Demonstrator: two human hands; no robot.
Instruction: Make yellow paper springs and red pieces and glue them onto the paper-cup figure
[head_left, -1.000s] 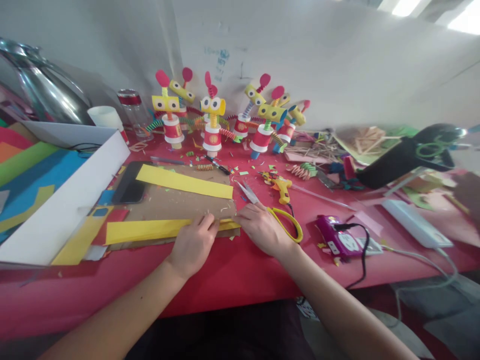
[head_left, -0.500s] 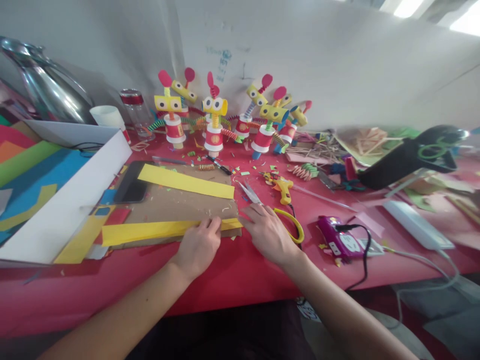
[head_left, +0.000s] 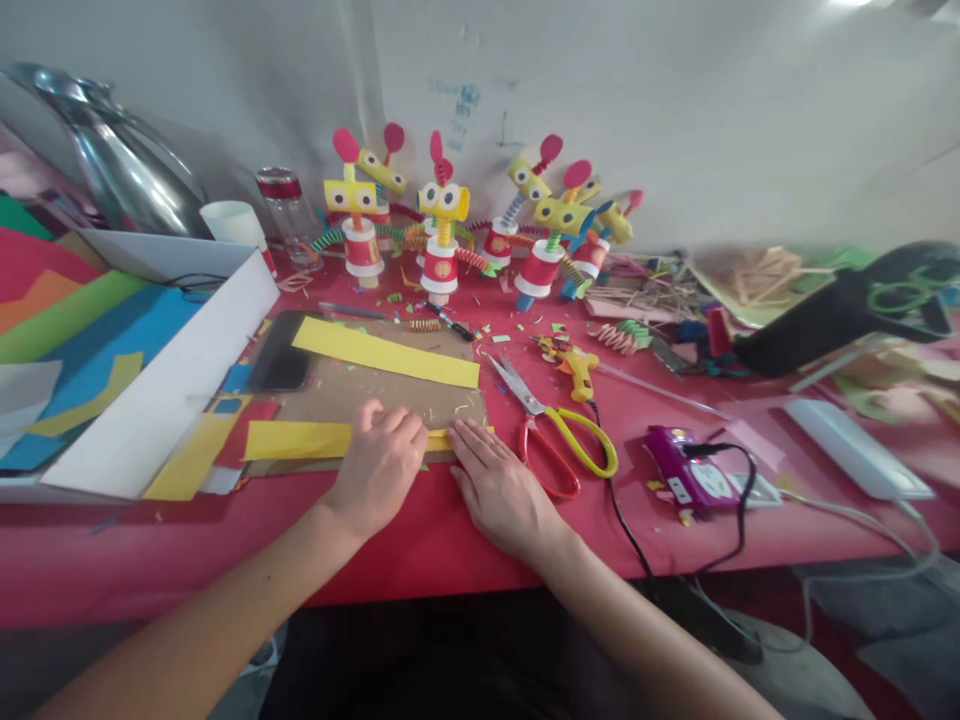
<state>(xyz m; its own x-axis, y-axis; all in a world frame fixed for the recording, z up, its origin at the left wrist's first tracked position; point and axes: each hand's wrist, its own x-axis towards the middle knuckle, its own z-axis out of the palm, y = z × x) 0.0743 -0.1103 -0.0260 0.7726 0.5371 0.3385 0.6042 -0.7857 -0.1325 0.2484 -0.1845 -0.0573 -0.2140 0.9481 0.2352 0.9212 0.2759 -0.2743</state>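
A yellow paper strip lies along the near edge of a brown cardboard sheet, its right part folded narrow. My left hand is closed on the strip near its middle, fingers curled over the paper. Flat across the right end rests my right hand, with fingers stretched out and holding nothing. A second yellow strip is farther back on the cardboard, overlapping a dark phone. Just right of my right hand are scissors with one red and one yellow handle, blades apart.
Several paper-cup figures stand at the back by the wall. A yellow glue gun and a purple power adapter with cords are on the right. At left, a white box holds coloured paper beside a steel jug.
My left hand has shifted slightly left along the strip. My right hand has moved left and down from beside the scissors onto the strip's right end, uncovering the scissor handles.
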